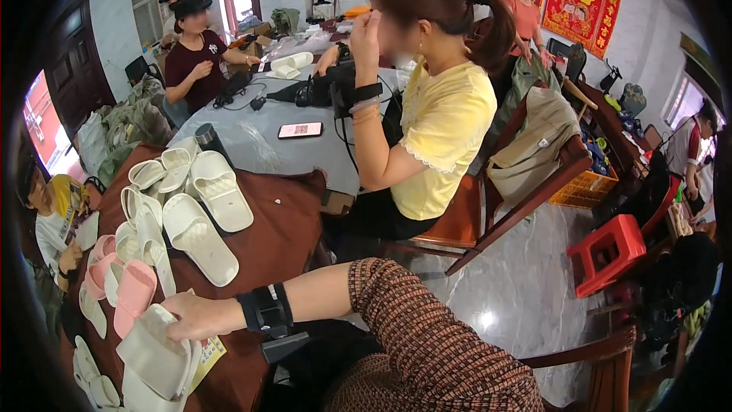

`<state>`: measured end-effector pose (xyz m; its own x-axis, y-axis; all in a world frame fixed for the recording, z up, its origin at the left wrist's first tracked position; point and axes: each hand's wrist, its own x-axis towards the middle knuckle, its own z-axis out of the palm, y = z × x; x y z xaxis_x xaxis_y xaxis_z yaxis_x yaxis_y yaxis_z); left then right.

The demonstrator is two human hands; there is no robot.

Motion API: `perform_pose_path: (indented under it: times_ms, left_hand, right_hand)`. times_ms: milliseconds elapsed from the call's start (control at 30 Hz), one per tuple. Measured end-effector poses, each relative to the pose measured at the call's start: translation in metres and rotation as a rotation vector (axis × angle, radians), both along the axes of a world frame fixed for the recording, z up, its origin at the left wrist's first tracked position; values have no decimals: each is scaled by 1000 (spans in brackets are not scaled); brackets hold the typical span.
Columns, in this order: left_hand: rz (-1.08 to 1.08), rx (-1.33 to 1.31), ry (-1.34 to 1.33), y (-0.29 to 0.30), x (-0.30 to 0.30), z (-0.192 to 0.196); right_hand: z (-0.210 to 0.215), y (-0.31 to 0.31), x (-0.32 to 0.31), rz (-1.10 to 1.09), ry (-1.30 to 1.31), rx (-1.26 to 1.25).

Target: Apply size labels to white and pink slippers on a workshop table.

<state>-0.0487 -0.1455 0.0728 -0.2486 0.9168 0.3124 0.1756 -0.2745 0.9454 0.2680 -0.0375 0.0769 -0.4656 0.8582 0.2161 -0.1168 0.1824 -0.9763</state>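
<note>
My left hand reaches far out to the left over a table under a brown cloth. It wears a black wrist strap and a brown patterned sleeve. Its fingers curl over the upper end of a white slipper that lies on other white slippers at the table's near left corner. Pink slippers lie just beyond the hand. More white slippers are spread farther up the cloth. My right hand is out of view.
A person in a yellow top sits close by on a wooden chair at a grey table with a phone and black gear. Another person sits at its far side, others at the room's edges. A red stool stands right.
</note>
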Motion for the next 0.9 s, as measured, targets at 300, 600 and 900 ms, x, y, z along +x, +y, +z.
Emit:
perform_pose_path:
  times_ms: [300,600,900]
  left_hand:
    - [-36,-71,-167,24,-44,-45]
    - [-500,298,-51,2,-9,-44]
    - [72,-170,-892,-18,-27,-32]
  right_hand:
    - [-26,21,-20,-121,-36,136]
    - [-34,30,-17,11,220,28]
    - [-22,34,11,-8,213,-419]
